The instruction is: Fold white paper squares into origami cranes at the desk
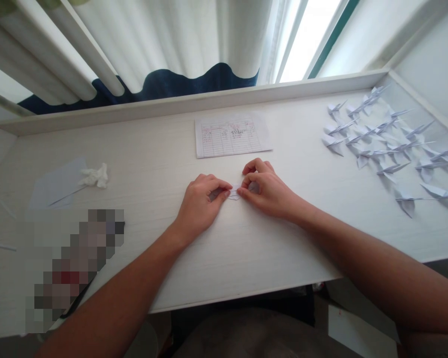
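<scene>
A small folded piece of white paper [234, 194] lies on the white desk [246, 248] at the centre. My left hand [201, 201] has its fingers curled and pinches the paper's left side. My right hand [267, 191] is curled over the paper's right side, fingertips pressed on it. Most of the paper is hidden under the fingers.
Several folded white paper cranes [388, 144] lie at the far right of the desk. A lined sheet with writing [231, 135] sits behind the hands. A crumpled tissue [95, 176] and a pale sheet [56, 189] lie at left. A blurred patch [74, 268] covers the near left. Curtains hang behind.
</scene>
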